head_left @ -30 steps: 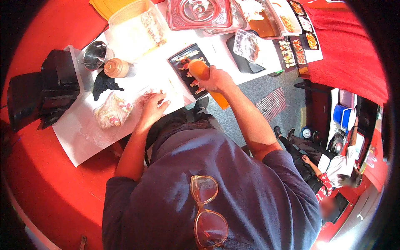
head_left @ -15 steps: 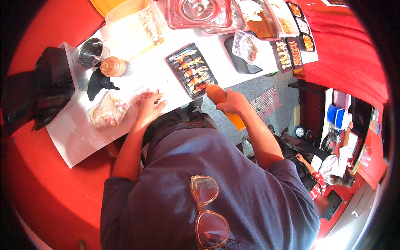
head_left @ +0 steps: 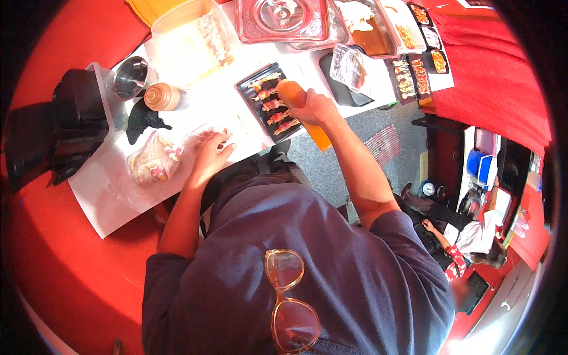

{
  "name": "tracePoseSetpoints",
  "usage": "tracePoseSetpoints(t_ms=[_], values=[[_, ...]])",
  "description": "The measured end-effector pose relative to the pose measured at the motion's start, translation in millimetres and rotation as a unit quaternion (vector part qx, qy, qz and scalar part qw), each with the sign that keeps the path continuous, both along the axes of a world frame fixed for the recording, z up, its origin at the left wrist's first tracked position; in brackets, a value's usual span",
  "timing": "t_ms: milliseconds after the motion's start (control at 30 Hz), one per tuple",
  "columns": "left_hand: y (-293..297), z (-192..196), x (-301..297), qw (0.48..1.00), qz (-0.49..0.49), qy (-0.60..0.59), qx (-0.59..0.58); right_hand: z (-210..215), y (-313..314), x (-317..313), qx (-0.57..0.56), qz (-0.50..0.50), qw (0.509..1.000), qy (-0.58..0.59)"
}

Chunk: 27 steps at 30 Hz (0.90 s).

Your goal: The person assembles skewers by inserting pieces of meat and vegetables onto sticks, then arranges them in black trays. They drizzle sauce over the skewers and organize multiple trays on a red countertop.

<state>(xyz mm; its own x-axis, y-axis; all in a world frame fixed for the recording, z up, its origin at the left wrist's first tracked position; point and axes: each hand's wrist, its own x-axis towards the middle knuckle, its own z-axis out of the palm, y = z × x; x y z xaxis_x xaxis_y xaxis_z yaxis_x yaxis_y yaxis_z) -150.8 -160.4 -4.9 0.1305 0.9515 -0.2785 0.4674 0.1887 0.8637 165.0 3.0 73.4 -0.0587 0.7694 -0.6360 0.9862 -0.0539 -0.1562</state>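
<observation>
An orange squeeze bottle (head_left: 318, 137) is in my right hand (head_left: 315, 110), with my fingers wrapped round it. It slants over the right side of a black tray (head_left: 244, 92). Short skewers (head_left: 276, 105) of reddish and pale pieces lie in a row on that tray, some hidden behind the bottle. My left hand (head_left: 212, 156) rests at the table's near edge, its fingers loosely apart with nothing held. Beside its fingertips is a pinkish bundle (head_left: 198, 139), washed out by glare. A clear plastic bag (head_left: 154, 160) with pale and pink contents lies farther left.
On the white table (head_left: 106, 207) stand a tan-capped bottle (head_left: 161, 97), a metal pot (head_left: 131, 77), a black glove-like item (head_left: 142, 121) and a large plastic tub (head_left: 177, 35). Black containers (head_left: 77, 112) are stacked left. Glass dishes (head_left: 284, 15) sit far back. Another person (head_left: 473, 236) is at right.
My right hand has moved the orange bottle up and left, from the tray's near right corner to over the skewers. My left hand has stayed in place.
</observation>
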Motion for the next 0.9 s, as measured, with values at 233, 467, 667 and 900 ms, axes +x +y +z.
tracePoseSetpoints(t_ms=[233, 467, 667, 900], values=[[-4.6, 1.4, -0.2, 1.000, 0.018, -0.007, -0.007, 0.9, -18.4, 17.3, -0.046, -0.005, 0.999, -0.020], [1.7, -5.9, 0.4, 1.000, 0.016, -0.016, -0.007, 27.1, -75.5, 58.3, -0.084, 0.010, 0.996, -0.041], [19.8, 18.9, 7.1, 0.999, -0.030, 0.036, -0.015, 24.5, -77.7, 57.1, -0.058, -0.003, 0.998, -0.027], [20.5, 35.2, 10.7, 0.998, -0.028, 0.051, 0.016, 5.6, -15.4, 5.8, -0.031, -0.001, 1.000, 0.003]])
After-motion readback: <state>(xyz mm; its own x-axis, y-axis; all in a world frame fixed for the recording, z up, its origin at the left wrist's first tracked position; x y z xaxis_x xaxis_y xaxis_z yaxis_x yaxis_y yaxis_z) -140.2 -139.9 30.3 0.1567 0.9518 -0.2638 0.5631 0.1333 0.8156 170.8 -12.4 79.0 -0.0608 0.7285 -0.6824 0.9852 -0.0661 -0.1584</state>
